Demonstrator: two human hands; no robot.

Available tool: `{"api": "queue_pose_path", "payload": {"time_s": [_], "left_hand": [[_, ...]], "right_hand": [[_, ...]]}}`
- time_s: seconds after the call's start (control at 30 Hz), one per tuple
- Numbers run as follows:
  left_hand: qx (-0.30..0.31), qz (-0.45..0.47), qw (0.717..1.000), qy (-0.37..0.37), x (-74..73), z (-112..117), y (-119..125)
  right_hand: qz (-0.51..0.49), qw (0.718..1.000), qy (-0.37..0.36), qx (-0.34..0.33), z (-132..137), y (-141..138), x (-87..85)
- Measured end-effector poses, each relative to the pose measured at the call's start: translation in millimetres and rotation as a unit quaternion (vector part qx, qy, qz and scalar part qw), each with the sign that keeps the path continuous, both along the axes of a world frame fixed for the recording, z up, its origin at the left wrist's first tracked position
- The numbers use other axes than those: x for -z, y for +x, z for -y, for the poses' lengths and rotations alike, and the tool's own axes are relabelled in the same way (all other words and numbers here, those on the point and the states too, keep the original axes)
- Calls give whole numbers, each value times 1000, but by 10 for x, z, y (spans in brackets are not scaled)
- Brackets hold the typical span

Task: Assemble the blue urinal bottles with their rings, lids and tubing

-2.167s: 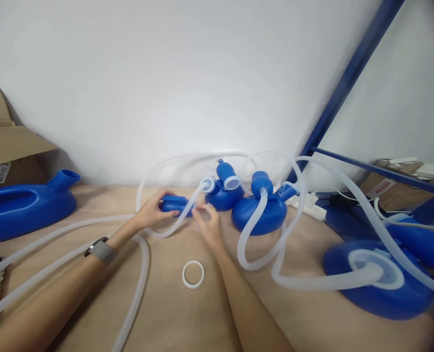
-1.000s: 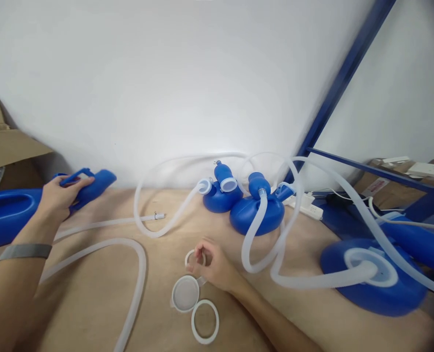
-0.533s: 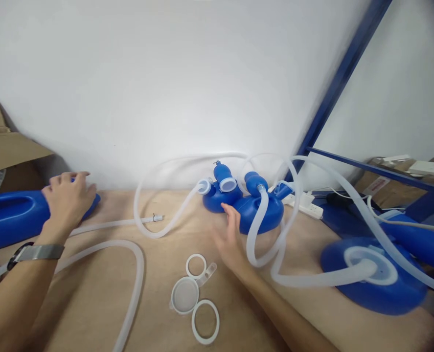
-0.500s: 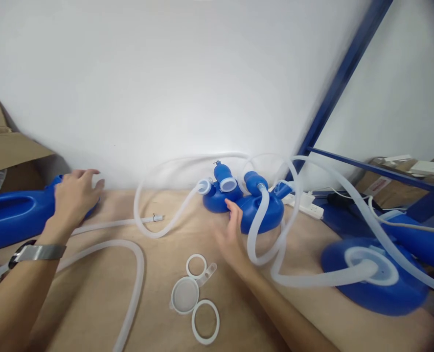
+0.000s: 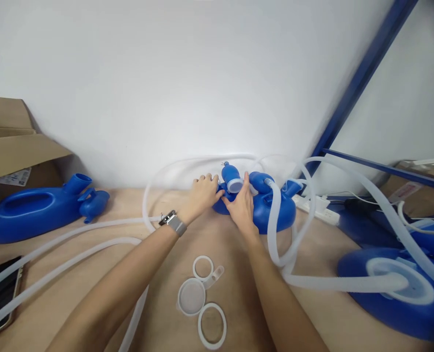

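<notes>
Your left hand (image 5: 205, 193) bends over the blue bottle (image 5: 221, 208) below the white-rimmed blue piece (image 5: 231, 172), your right hand (image 5: 241, 208) flanks it, and I cannot tell whether either grips.

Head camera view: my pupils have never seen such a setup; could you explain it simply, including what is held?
No machine appears here, only one person's bare hands, seen by a camera worn on the head, looking forward and down. The left hand and right hand are at a blue plastic container, partly hidden, near the white wall; whether either grips it is unclear. Nearer the camera, on the brown work surface, lie a round translucent plastic cap, a small white ring and a larger white ring. At left sits a long blue plastic bottle with a handle opening; beside it, a small blue plastic spout. Long whitish hoses curve on both sides.
</notes>
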State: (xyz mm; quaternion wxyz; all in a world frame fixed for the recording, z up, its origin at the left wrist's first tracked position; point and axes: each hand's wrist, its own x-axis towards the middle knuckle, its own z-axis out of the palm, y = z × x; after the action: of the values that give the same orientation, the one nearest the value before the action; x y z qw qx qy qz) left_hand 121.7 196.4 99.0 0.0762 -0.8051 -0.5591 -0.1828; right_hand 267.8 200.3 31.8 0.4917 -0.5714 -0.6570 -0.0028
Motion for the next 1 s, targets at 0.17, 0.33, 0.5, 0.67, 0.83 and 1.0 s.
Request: {"api": "queue_pose_path", "payload": {"time_s": [0.17,0.33,0.5,0.67,0.83,1.0], "left_hand": [[2,-40,997,-62,-199,-244,-205],[29,-81,990,-109,-302,-274,-502],[62,-82,989,-108,-225,-313,-549],[40,-24,996,-80,-117,-412,-528],[-39,133,990,35,33,-394,-506],[-175,289,927,162,165,-362,-604]], "right_hand": [[-28,999,-39,-15,-53,65,22],[63,991,-83,-78,-97,119,73],[38,991,-93,-91,-90,105,85],[25,989,-109,-96,-63,96,86],[19,988,-115,-98,-33,74,87],[14,991,-103,-90,-18,43,97]]}}
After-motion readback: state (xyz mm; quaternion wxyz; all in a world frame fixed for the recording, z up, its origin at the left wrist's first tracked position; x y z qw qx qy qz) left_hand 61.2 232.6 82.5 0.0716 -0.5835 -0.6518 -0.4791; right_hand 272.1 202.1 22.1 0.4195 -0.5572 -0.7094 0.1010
